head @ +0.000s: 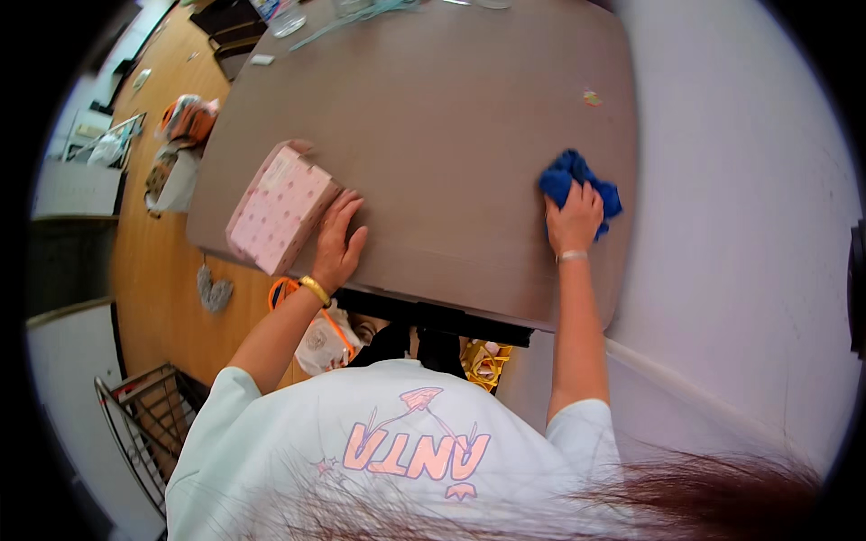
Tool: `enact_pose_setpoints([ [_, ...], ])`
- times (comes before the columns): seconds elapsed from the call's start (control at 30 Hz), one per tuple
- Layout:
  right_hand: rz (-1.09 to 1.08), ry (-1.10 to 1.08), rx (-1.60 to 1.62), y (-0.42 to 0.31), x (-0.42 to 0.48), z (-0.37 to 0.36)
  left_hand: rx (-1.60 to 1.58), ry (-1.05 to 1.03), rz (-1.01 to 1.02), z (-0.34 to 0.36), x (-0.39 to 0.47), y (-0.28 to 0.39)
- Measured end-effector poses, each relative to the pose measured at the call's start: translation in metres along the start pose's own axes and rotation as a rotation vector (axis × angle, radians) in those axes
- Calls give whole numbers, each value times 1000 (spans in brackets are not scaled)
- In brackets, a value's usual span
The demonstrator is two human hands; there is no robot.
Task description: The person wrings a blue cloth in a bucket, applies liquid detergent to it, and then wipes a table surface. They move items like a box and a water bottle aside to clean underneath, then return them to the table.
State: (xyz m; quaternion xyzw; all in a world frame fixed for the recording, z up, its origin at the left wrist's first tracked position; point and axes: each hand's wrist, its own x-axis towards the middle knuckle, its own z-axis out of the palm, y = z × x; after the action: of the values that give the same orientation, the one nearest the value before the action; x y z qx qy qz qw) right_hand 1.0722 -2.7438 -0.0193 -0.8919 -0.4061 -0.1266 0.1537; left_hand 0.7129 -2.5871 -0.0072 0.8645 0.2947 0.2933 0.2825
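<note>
My right hand (576,218) presses on a crumpled blue cloth (572,177) near the right edge of a brown table (440,135). The cloth bunches out ahead of the fingers and to their right. On the left, beside a pink patterned cardboard box (284,206), my left hand (338,240) rests at the table's near edge with its fingers apart. Its fingertips are against or very close to the box's right side; whether they touch cannot be told. The box lies tilted across the table's near left corner.
A small colourful scrap (592,98) lies at the far right of the table, a small white object (262,60) at the far left. A clear bottle (287,21) stands by the far edge. The wall (717,203) runs along the right side. Bags (189,122) stand left of the table.
</note>
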Motion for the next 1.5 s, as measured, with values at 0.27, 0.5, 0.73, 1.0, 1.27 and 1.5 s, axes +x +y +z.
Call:
enact_pose_setpoints([
  [0.27,-26,-112,-13,-24,48,29,-109,105,-106,-49,-50,36],
  [0.5,-6,-117,-34,-23,47,25,-441,-483,-993,-22,-187,-10],
  [0.73,23,-130,-34,-24,48,24,-814,-474,-1149,33,-152,7],
  [1.0,10,-121,-26,-28,46,24,-1025,-327,-1176,38,-126,5],
  [1.27,-336,-78,90,-9,17,23,-758,-416,-1137,3,-113,5],
  [1.5,-546,-295,369,-93,-97,-57,257,376,-555,-108,-89,26],
])
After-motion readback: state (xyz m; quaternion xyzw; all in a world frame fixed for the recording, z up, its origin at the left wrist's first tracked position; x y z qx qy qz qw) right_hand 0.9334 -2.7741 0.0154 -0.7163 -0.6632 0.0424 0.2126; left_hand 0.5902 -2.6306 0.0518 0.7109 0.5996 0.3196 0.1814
